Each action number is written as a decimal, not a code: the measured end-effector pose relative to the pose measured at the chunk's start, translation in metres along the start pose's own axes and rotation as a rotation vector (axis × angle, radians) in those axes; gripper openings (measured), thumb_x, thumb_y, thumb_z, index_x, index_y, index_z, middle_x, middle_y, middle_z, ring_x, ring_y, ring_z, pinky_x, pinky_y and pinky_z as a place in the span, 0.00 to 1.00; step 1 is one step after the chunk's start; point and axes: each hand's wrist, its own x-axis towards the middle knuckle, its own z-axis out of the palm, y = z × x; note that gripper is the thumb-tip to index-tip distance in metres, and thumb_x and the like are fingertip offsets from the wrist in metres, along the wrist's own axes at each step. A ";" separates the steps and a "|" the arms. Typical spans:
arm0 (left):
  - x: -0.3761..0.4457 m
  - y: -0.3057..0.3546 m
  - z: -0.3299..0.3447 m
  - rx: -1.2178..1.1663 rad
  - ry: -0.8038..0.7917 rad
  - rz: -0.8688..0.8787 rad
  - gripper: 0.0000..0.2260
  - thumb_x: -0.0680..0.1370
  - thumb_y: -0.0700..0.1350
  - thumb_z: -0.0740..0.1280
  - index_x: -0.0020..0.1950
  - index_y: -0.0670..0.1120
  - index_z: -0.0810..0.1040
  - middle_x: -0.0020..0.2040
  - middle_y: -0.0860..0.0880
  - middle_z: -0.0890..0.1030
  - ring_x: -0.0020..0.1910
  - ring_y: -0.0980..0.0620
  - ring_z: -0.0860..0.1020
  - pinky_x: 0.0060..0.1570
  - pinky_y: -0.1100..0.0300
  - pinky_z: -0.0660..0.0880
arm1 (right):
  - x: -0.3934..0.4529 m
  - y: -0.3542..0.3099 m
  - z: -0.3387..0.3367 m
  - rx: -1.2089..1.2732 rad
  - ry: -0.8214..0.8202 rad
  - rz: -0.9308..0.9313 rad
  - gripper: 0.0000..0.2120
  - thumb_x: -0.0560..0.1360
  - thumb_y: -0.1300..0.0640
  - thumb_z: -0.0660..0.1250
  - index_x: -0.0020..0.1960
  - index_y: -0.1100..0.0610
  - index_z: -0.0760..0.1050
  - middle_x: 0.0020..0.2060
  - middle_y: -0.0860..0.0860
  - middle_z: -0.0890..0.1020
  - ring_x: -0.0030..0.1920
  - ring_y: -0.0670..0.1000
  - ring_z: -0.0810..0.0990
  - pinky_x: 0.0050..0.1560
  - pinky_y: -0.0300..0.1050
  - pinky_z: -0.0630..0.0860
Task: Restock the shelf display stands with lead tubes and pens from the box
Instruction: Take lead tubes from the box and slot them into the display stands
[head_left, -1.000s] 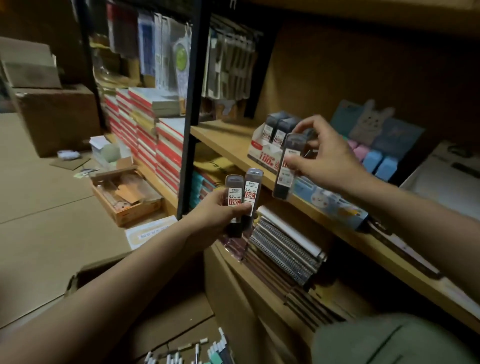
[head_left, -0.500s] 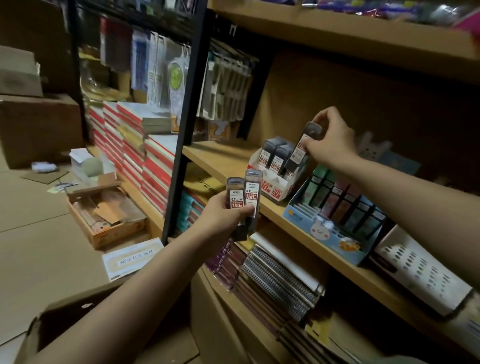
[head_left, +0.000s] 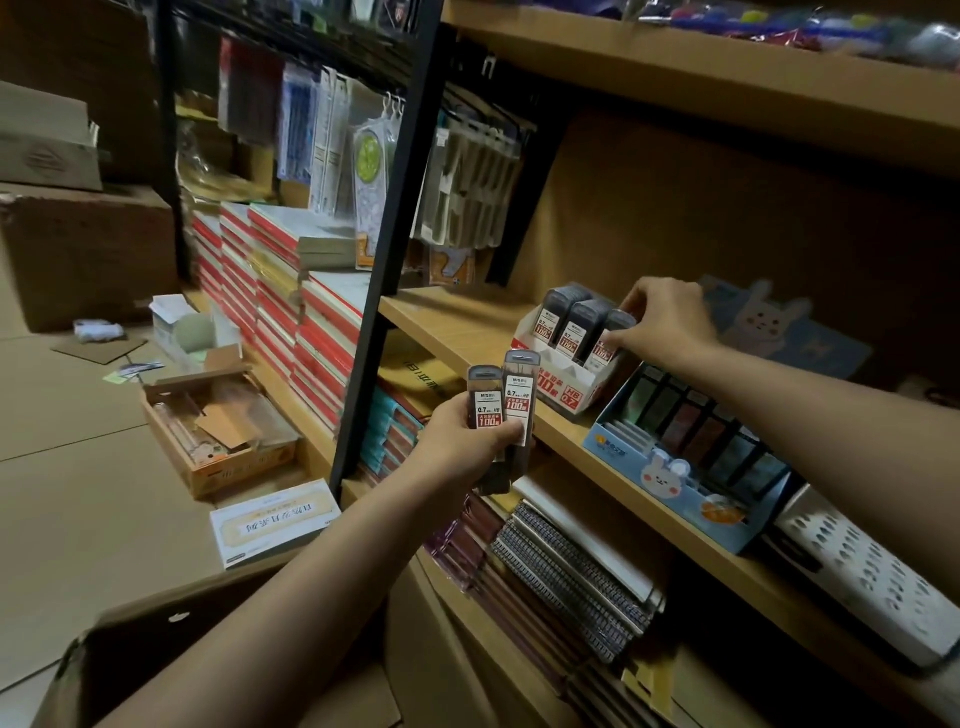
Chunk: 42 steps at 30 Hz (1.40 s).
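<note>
Nearest: open cardboard box (head_left: 104, 670) at bottom-left of view, only its rim and flap showed, contents not visible. L forearm crossed over it.

L hand (head_left: 467, 447) held two lead tubes (head_left: 501, 400) upright, side by side, fingers curled round their lower halves, thumb across the front labels. Tubes sat in open air just off the front edge of the middle shelf (head_left: 457, 332), not touching the board. Free room to the left of the hand, out to the black upright post (head_left: 384, 260).

Below the shelf's front edge: spiral notebooks (head_left: 571, 571) stacked on the lower shelf, spines outward, close under the L hand.

On the middle shelf, near the front edge: white-and-red lead display stand (head_left: 571, 387), tilted back, three tubes in its back row. R hand (head_left: 665, 322) was at the stand's right end, thumb and fingertips pinching the rightmost lead tube in the stand (head_left: 608, 338), which was seated in its slot. Whether it was fully down, cannot tell. Front row of slots looked unfilled.

Just beside the stand, right: blue bunny display box (head_left: 675, 478) w/ dark dividers, its front at the shelf edge. Further right, white perforated basket (head_left: 872, 587) overhanging the front edge.

Bare shelf board left of the stand, up to the post. Back: bunny-print card (head_left: 769, 322) leaning near the rear wall, behind the R wrist. Upper shelf (head_left: 727, 78) overhead left tall clearance above the stand.

Far left: floor w/ wooden tray (head_left: 218, 431) and stacked red-edged notebooks (head_left: 291, 291).
</note>
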 end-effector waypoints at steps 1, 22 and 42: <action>0.000 0.000 0.000 0.004 -0.003 0.000 0.14 0.79 0.40 0.66 0.65 0.46 0.74 0.57 0.44 0.81 0.55 0.46 0.81 0.47 0.53 0.78 | -0.001 -0.001 0.002 -0.040 0.003 -0.007 0.17 0.66 0.56 0.80 0.50 0.57 0.77 0.50 0.54 0.80 0.49 0.53 0.79 0.48 0.51 0.80; -0.013 -0.006 0.004 -0.069 -0.153 0.052 0.10 0.82 0.44 0.61 0.62 0.51 0.74 0.54 0.47 0.83 0.51 0.49 0.83 0.50 0.53 0.80 | -0.079 -0.041 -0.020 0.336 -0.315 -0.258 0.16 0.75 0.57 0.72 0.61 0.47 0.77 0.47 0.45 0.82 0.41 0.43 0.83 0.41 0.41 0.82; 0.010 -0.017 -0.024 -0.069 0.020 0.047 0.11 0.79 0.41 0.65 0.59 0.53 0.76 0.50 0.50 0.84 0.51 0.53 0.83 0.57 0.48 0.77 | 0.004 0.003 -0.022 0.035 0.085 -0.175 0.18 0.73 0.59 0.74 0.62 0.56 0.79 0.56 0.54 0.83 0.52 0.51 0.80 0.48 0.40 0.77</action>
